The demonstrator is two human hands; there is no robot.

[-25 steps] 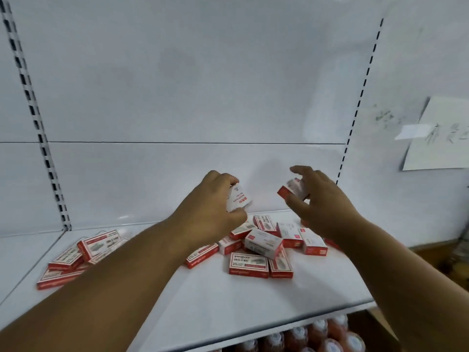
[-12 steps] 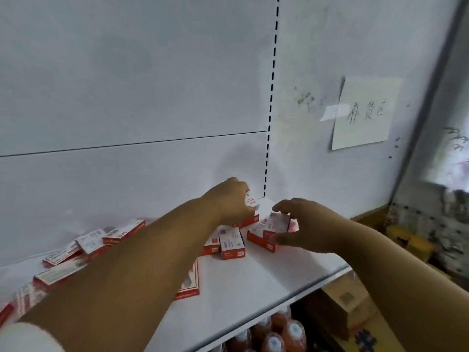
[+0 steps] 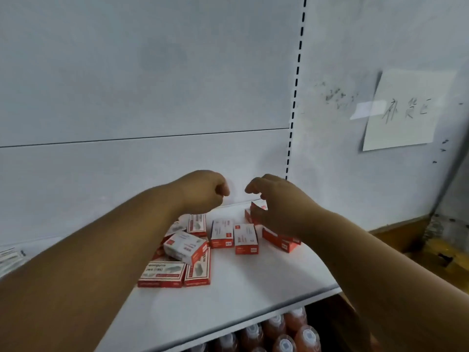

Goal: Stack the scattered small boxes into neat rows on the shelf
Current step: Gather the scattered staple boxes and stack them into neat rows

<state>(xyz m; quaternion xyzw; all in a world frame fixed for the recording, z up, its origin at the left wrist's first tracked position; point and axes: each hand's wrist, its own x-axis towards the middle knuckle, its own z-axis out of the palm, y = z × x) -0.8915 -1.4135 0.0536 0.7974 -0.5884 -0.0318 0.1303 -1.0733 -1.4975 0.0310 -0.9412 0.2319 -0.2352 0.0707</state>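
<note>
Several small red-and-white boxes lie scattered on the white shelf [image 3: 256, 290]. One box [image 3: 184, 247] rests tilted on top of the pile, two lie flat in front [image 3: 162, 274], and two stand side by side [image 3: 245, 238] in the middle. At the back right corner a box [image 3: 259, 206] sits on top of others. My right hand [image 3: 281, 207] hovers over that corner, fingers curled just above the top box and apart from it. My left hand [image 3: 203, 191] is raised near the back wall, curled into a loose fist with nothing visible in it.
More boxes [image 3: 9, 257] lie blurred at the far left edge. A slotted upright [image 3: 294, 110] marks the shelf's right end, with a paper note [image 3: 406, 110] taped to the side wall. Orange bottles [image 3: 286, 334] stand on the level below.
Both hands carried a box to the back right corner, set them down and have lifted off. The view swung right and then settled.
</note>
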